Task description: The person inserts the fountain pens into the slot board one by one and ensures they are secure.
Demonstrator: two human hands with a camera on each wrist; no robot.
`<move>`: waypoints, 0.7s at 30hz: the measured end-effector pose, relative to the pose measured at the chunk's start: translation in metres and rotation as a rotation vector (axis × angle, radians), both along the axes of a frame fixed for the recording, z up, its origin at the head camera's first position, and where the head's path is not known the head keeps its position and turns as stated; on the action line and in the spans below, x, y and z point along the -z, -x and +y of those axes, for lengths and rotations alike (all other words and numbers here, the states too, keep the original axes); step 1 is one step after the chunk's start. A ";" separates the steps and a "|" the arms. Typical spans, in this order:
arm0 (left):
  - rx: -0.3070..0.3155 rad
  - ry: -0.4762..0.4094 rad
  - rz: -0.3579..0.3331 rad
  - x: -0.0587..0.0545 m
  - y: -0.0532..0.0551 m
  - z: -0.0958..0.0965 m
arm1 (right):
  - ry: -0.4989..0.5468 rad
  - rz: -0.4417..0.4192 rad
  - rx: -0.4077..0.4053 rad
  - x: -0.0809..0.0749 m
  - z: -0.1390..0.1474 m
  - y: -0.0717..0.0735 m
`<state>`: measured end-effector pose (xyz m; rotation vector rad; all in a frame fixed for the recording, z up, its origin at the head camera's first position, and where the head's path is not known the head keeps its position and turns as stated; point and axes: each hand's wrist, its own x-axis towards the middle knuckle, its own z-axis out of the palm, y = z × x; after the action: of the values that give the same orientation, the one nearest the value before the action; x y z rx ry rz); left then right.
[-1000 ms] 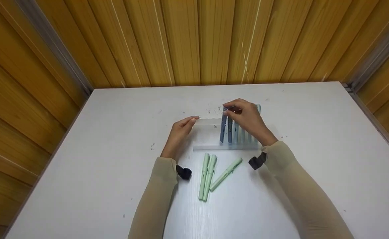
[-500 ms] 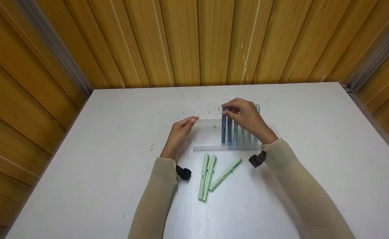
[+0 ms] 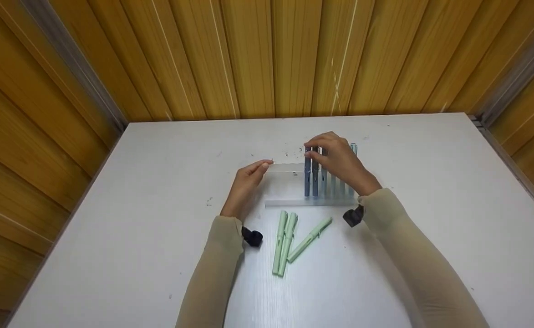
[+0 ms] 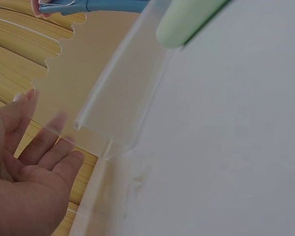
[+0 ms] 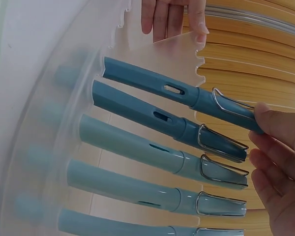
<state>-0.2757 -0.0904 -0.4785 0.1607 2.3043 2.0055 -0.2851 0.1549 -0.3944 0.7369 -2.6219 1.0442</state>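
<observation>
Head view: left hand (image 3: 247,184), pinching the end of a clear rack (image 3: 282,203); right hand (image 3: 342,161), pinching the leftmost blue pen (image 3: 307,177), upright in the rack; three green pens (image 3: 310,239), lying in front on a white table (image 3: 134,228). Left wrist view: thumb at the rack's scalloped edge. Right wrist view: four other blue pens (image 5: 128,142), racked alongside.

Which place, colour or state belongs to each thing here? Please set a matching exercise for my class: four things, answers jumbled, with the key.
Things
1. Left hand
2. Right hand
3. Loose pens
4. Rack

Places, colours, states
A. Light green, lying on the white table
B. Fingers pinching the clip end of a blue pen
C. See-through, with a scalloped edge
D. Holding the rack's edge

Right pairs: 1-D, 2-B, 3-A, 4-C
</observation>
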 end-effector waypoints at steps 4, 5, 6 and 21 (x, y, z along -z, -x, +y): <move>-0.004 0.000 -0.005 0.001 0.000 0.000 | -0.037 -0.003 0.021 0.002 -0.001 0.002; -0.008 0.004 -0.005 0.002 0.000 0.000 | -0.045 -0.005 0.030 0.003 -0.001 0.002; -0.010 0.007 -0.004 0.002 0.001 -0.001 | -0.049 -0.008 0.038 0.004 -0.001 0.002; -0.010 0.015 -0.016 0.001 0.000 0.000 | -0.101 -0.024 0.053 0.006 -0.003 0.006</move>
<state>-0.2754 -0.0906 -0.4790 0.1315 2.3142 1.9861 -0.2913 0.1524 -0.4006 0.6761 -2.7156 0.9185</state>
